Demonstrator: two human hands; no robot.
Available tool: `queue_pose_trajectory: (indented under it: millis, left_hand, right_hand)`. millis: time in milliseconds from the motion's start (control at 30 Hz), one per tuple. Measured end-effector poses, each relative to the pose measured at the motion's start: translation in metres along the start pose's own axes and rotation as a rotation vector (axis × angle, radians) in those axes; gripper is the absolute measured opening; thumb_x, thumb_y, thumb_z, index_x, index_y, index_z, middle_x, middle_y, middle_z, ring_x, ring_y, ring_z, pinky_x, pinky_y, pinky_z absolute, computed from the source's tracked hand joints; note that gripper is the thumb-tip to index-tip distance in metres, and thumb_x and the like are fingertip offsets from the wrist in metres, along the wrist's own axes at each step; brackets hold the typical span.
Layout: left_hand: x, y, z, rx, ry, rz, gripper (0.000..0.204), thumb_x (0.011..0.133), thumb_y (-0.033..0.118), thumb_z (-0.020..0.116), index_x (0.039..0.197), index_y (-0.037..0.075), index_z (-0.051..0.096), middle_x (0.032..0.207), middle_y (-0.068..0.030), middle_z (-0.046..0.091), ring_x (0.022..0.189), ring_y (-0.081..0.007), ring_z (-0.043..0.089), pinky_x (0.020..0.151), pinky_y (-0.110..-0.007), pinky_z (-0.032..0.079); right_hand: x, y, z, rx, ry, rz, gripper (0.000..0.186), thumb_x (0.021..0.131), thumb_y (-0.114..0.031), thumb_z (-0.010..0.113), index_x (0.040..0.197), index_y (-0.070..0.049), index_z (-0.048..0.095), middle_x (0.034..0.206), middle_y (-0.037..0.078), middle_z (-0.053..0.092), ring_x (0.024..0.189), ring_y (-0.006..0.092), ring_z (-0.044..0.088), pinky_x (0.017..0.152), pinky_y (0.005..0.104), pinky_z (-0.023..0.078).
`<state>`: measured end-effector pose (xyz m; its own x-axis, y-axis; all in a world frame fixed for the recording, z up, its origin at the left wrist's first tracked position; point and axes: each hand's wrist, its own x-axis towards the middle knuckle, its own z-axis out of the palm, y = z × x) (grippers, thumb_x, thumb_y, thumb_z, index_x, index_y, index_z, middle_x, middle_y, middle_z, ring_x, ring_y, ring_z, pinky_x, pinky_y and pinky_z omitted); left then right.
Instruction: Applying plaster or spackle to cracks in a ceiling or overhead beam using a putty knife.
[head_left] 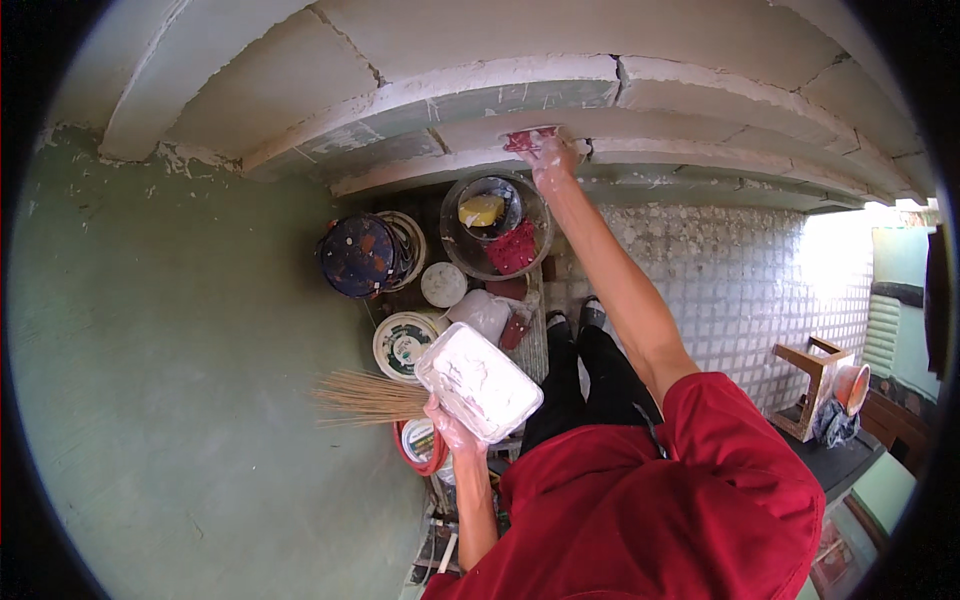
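L hand (458,430) nearest, clamped on edge of white tray (482,385) w/ white paste in it; R hand (552,160) at arm's length, gripping red tool (524,140) by pale beam (440,165); lower down, basin (449,235) w/ 1 yellow sponge (482,210)

No text readable. Round white plastic bucket lid (388,352) carries a dark green printed label (408,343), ahead of the left fingers (452,428); print too small. Second round white plastic top (419,438), just left of the same fingers, has small coloured print, also illegible.
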<state>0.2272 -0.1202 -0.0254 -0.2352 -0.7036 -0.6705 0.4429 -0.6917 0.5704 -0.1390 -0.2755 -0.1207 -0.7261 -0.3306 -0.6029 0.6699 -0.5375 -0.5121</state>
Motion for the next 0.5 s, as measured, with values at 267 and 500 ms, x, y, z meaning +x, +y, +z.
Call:
queue_pose_trajectory:
  millis: [267,500]
  left_hand:
    - [0.0,-0.002,0.001,-0.002,-0.015,-0.006,0.07,0.083,0.048,0.041,0.137,0.006,0.035,0.135,-0.011,0.045,0.12,-0.0295,0.047,0.101,-0.041,0.038]
    - [-0.001,-0.004,-0.005,0.001,-0.001,0.002,0.071,0.083,0.049,0.042,0.138,0.006,0.033,0.136,-0.0108,0.044,0.121,-0.0298,0.046,0.101,-0.041,0.038]
  right_hand:
    - [-0.015,0.018,-0.056,-0.181,-0.077,-0.033,0.023,0.084,0.002,0.054,0.106,-0.002,0.053,0.093,0.007,0.06,0.087,0.0222,0.062,0.08,0.0481,0.054]
    - [0.015,0.017,-0.016,-0.002,0.165,-0.061,0.028,0.081,0.007,0.055,0.106,-0.003,0.053,0.095,0.006,0.059,0.083,0.0195,0.06,0.079,0.05,0.053]
